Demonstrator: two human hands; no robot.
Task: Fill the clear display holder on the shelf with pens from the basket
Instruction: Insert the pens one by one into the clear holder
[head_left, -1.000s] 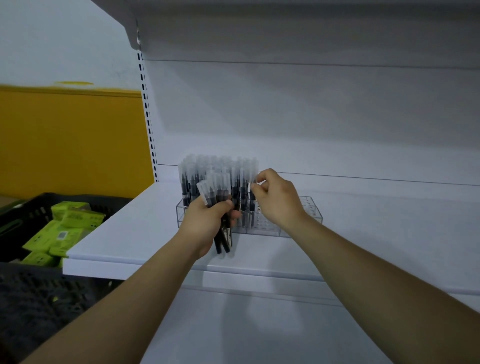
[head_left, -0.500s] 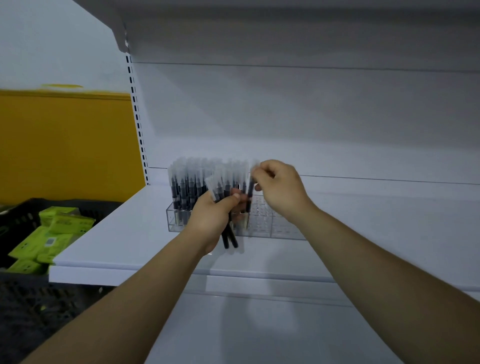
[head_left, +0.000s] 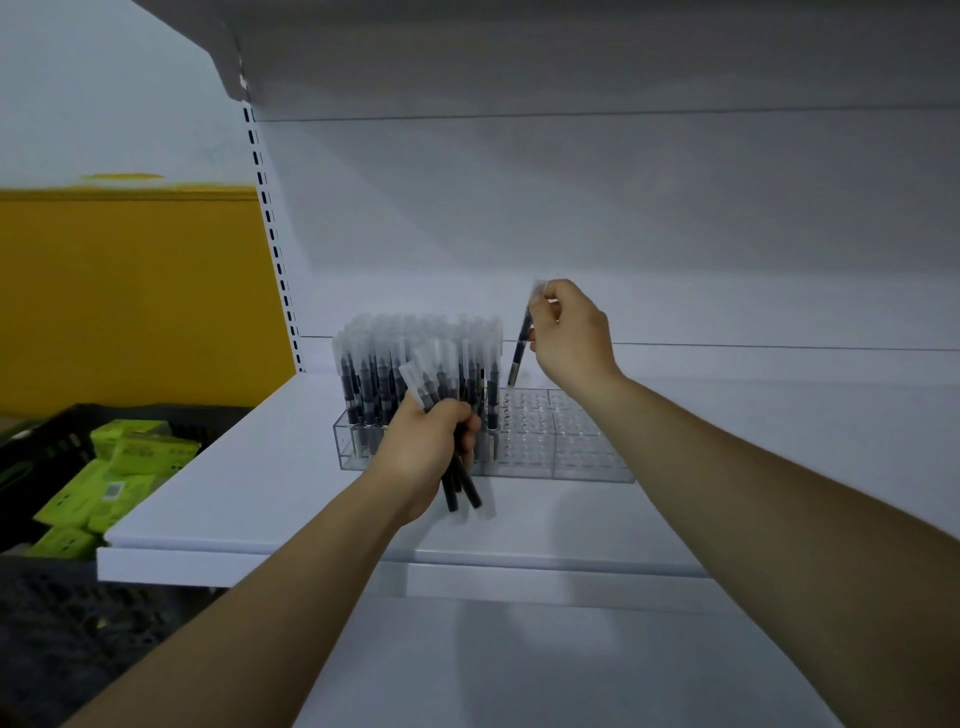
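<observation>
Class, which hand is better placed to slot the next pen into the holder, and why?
Right: the right hand pinches one pen, tip poised over empty holes of the display holder; the left hand grips spare pens.

dim, bluish light; soft shadows below, slight motion blur, wide-angle bending

We've got a white flat metal shelf board (head_left: 249, 493) against a plain white back panel (head_left: 623, 234), with another white shelf overhead (head_left: 571, 52). Slotted white upright strip (head_left: 270, 223) on the panel's left edge. Left of it: yellow lower wall (head_left: 130, 291), pale white wall above (head_left: 104, 93). Light is dim, bluish.
</observation>
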